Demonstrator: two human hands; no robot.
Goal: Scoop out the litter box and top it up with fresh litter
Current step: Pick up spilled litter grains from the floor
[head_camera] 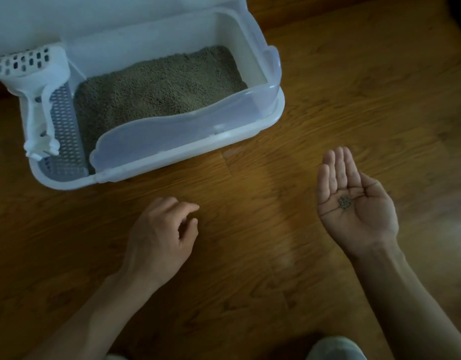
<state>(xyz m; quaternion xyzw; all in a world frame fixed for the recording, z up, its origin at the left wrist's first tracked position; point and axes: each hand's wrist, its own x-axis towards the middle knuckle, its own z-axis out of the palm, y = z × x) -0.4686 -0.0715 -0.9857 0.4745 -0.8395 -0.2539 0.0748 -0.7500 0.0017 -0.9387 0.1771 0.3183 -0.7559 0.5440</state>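
A white litter box (273, 105) stands on the wooden floor at the upper left, filled with grey-brown litter (156, 87). A white slotted scoop (37, 81) hangs in a holder on the box's left end, above a grey perforated step (65, 141). My right hand (354, 206) is held palm up to the right of the box, fingers straight, with a small pile of litter grains (344, 202) lying on the palm. My left hand (159, 237) hovers low over the floor in front of the box, fingers loosely curled, holding nothing that I can see.
The wooden floor (250, 255) stretches in front of and to the right of the box. A white wall (94, 11) runs behind the box. My knees show at the bottom edge (335, 349).
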